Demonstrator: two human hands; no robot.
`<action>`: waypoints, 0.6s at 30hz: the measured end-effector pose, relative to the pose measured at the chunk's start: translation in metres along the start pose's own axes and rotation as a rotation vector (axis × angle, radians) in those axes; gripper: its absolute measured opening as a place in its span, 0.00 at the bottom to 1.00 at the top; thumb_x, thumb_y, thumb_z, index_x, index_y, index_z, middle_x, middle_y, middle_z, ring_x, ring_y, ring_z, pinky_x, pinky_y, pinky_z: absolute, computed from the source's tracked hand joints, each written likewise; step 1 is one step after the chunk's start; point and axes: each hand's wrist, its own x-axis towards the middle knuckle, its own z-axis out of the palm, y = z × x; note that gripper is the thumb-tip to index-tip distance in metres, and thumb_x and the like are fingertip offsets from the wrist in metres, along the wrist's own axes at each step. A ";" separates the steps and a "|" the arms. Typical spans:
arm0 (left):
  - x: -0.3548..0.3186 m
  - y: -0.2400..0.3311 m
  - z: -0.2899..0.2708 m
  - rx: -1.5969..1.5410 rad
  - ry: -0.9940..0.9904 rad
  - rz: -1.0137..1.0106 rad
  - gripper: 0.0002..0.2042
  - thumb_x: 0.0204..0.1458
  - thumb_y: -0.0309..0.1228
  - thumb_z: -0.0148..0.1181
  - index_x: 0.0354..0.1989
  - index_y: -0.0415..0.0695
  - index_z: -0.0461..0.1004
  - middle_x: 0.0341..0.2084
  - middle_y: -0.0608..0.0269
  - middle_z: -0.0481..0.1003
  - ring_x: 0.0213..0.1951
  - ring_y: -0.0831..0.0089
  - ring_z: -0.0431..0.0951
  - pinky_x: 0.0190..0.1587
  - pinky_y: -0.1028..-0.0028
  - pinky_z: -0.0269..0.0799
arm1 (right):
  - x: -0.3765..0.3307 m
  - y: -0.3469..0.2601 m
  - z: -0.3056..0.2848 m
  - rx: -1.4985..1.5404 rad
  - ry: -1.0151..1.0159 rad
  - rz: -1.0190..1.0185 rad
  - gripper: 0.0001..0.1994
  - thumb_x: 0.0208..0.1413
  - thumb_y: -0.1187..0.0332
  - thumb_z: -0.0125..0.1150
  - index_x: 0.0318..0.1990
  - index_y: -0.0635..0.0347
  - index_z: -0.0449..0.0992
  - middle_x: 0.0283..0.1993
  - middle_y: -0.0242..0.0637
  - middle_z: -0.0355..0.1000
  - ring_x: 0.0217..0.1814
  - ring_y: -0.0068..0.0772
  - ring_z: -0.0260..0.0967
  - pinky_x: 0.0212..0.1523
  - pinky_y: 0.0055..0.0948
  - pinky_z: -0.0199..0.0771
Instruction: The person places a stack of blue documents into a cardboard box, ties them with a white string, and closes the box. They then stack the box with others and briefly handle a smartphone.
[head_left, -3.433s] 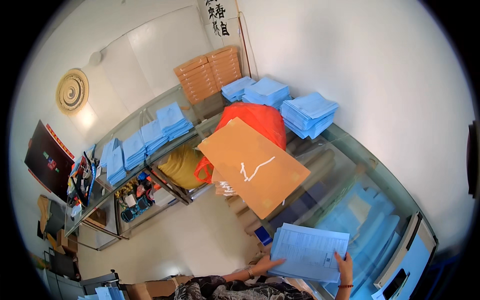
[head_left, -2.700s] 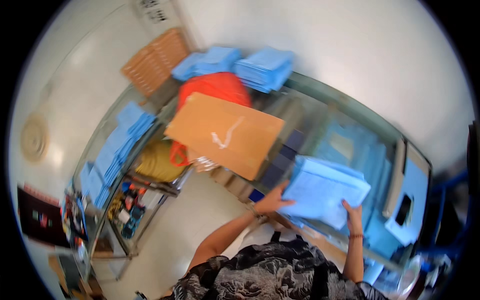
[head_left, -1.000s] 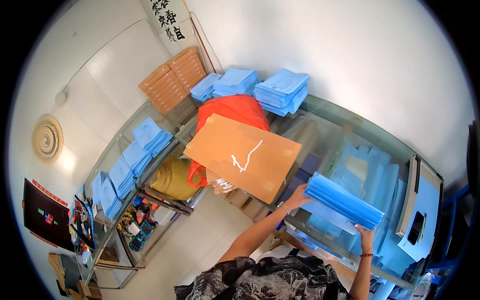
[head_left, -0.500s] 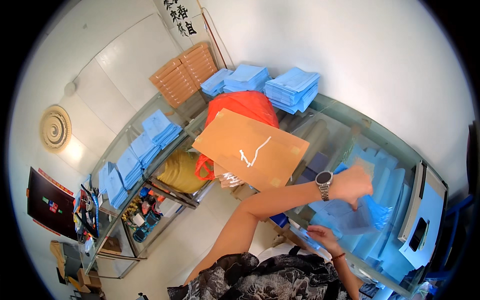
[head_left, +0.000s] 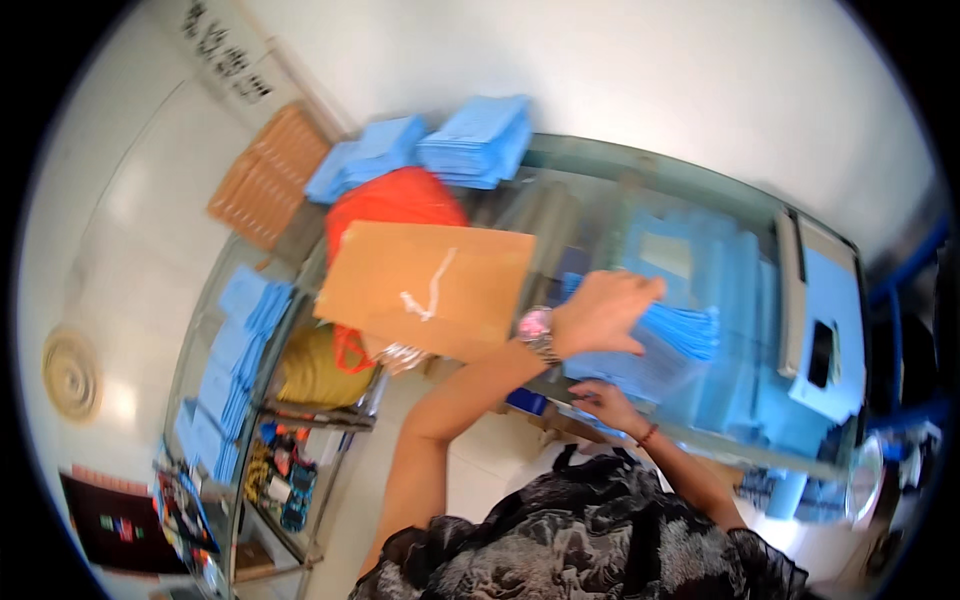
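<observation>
My left hand [head_left: 605,312], with a metal-banded watch [head_left: 536,330] on its wrist, reaches across the glass tabletop. Its fingers and thumb are apart, beside a bundle of folded blue sheets [head_left: 683,332] with ruffled edges. A translucent blue sheet [head_left: 640,373] lies below the bundle, between my hands. My right hand [head_left: 608,402], a red bracelet at its wrist, is at the table's near edge with its fingers curled together. Whatever is between those fingers is too small and blurred to tell.
A brown cardboard sheet [head_left: 430,270] lies on a red bag [head_left: 390,200] to the left. Blue stacks [head_left: 475,140] stand along the wall, and more folded blue stacks [head_left: 235,350] lie farther left. At the right is a board [head_left: 835,330] holding a phone [head_left: 823,355].
The view has swung right, so most things sit farther left. My left hand has gone from a closed, bent-down shape to fingers apart from the thumb. The right hand stays by the table edge.
</observation>
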 end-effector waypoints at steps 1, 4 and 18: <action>-0.001 0.002 -0.001 0.066 -0.027 -0.011 0.31 0.28 0.40 0.76 0.41 0.44 0.65 0.31 0.56 0.75 0.38 0.56 0.77 0.36 0.60 0.72 | 0.001 -0.006 0.000 -0.027 0.007 -0.011 0.15 0.55 0.69 0.63 0.50 0.64 0.76 0.48 0.42 0.75 0.48 0.32 0.74 0.49 0.30 0.75; 0.004 0.010 -0.004 0.054 -0.080 -0.037 0.31 0.29 0.38 0.75 0.42 0.44 0.65 0.31 0.57 0.75 0.37 0.55 0.77 0.34 0.59 0.72 | -0.002 -0.010 -0.004 -0.021 0.041 0.017 0.15 0.55 0.68 0.63 0.49 0.62 0.76 0.46 0.42 0.76 0.46 0.33 0.75 0.48 0.30 0.75; 0.011 0.008 -0.008 0.101 -0.165 -0.089 0.29 0.35 0.40 0.74 0.46 0.48 0.65 0.36 0.59 0.77 0.41 0.56 0.77 0.37 0.61 0.71 | -0.023 -0.009 -0.006 -0.050 0.176 0.038 0.11 0.54 0.68 0.63 0.44 0.60 0.79 0.38 0.38 0.79 0.38 0.30 0.76 0.41 0.28 0.75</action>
